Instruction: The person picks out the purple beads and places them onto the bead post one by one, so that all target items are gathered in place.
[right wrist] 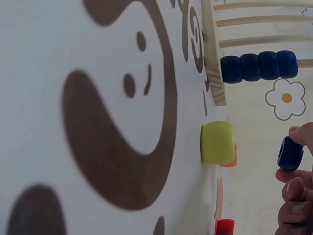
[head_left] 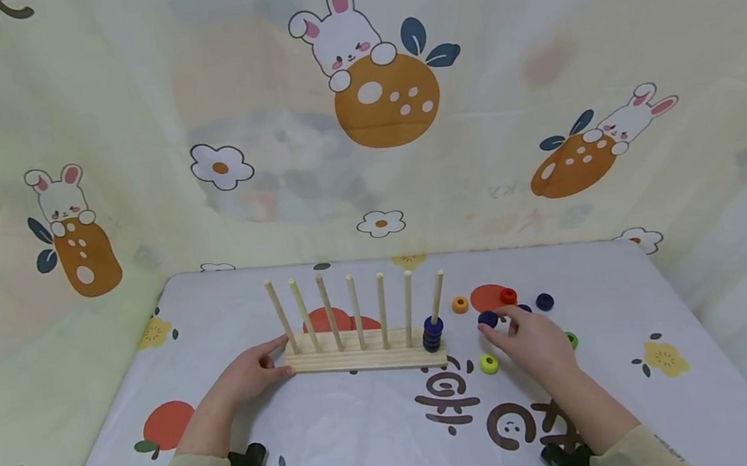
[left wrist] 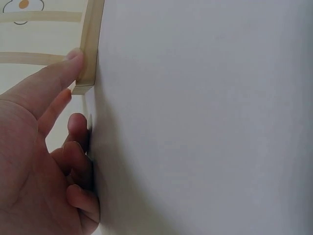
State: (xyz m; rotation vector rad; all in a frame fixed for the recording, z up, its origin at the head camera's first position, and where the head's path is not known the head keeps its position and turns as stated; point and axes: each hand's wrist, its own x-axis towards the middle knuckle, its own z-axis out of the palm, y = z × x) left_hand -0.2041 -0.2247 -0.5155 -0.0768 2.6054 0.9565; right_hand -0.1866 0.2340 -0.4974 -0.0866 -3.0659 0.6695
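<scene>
A light wooden peg rack [head_left: 368, 356] with a row of upright pegs stands on the table. At its left end my left hand [head_left: 250, 373] pinches the base, thumb along the front edge [left wrist: 89, 54] and index finger behind. Several dark blue beads [right wrist: 259, 66] are stacked on the rightmost peg; the other pegs are bare. To the right of the rack, my right hand [head_left: 537, 341] pinches a dark blue bead [right wrist: 291, 153] between thumb and index finger. This bead is raised off the table, its hole partly showing in the right wrist view.
Loose beads lie right of the rack: a yellow-green bead [head_left: 488, 363] in front, an orange bead [head_left: 459, 304], a red bead [head_left: 508, 295] and a blue bead [head_left: 545, 302] farther back. A green bead [head_left: 573, 340] is partly hidden behind my right hand. A printed cloth [head_left: 370, 422] covers the table.
</scene>
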